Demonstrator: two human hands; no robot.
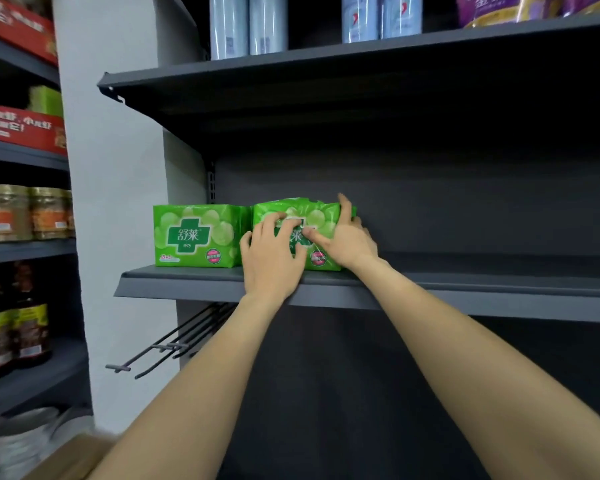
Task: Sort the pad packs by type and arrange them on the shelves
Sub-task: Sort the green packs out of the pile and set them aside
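Now both hands are on the second green pad pack (pixel 312 216), which stands on the dark grey shelf (pixel 465 289). The left hand (pixel 274 254) lies over its front with fingers curled onto the face and the thumb at the pack's left edge; the right hand (pixel 343 240) grips its right end, index finger up along the side and thumb across the front. This pack touches the first green pad pack (pixel 198 235), which stands upright at the shelf's left end, close to the front lip. To the right of the hands the shelf runs bare all the way across. Overhead, the upper shelf (pixel 291 74) leaves tall headroom. Below hang metal hooks (pixel 174 348).
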